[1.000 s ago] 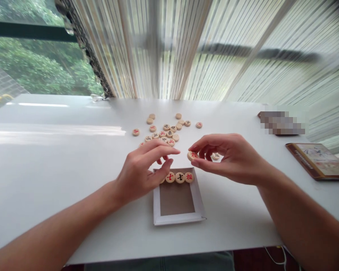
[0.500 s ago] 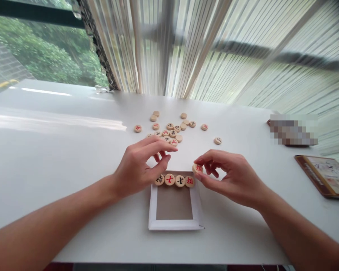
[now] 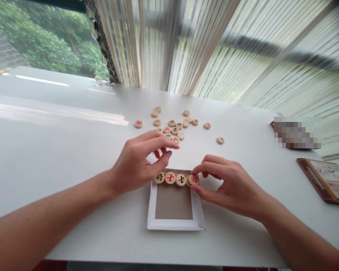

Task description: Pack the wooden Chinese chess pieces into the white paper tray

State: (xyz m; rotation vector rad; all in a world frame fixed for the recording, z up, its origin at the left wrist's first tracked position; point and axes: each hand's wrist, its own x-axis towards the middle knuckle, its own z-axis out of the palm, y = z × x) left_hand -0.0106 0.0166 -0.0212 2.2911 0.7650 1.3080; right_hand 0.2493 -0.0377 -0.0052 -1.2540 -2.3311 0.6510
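Between the thumb and fingertips of my right hand point(image 3: 230, 184) is a round wooden Chinese chess piece point(image 3: 194, 179) with a red character. It overlaps the right end of a row in a shallow white box point(image 3: 198, 209), covering most of another red-marked piece. Along the box's far side in that row are a black-marked piece point(image 3: 159, 177), a red-marked piece point(image 3: 170, 178) and a second black-marked one point(image 3: 181, 180). My left hand point(image 3: 142, 158) hovers over the box's far left corner, fingers apart and holding nothing visible. It hides part of the loose pieces behind.
Several loose chess pieces point(image 3: 174, 130) lie scattered beyond the hands on the white table point(image 3: 73, 162), some blank side up. One piece point(image 3: 220, 140) sits apart to the right. A brown-edged booklet point(image 3: 326, 180) and a blurred-out item point(image 3: 296, 132) lie far right. String curtains point(image 3: 180, 49) hang behind.
My right hand has brought its piece left and down, from the box's far right corner onto the end of the row. The left hand has stayed nearly still. The view has tilted slightly.
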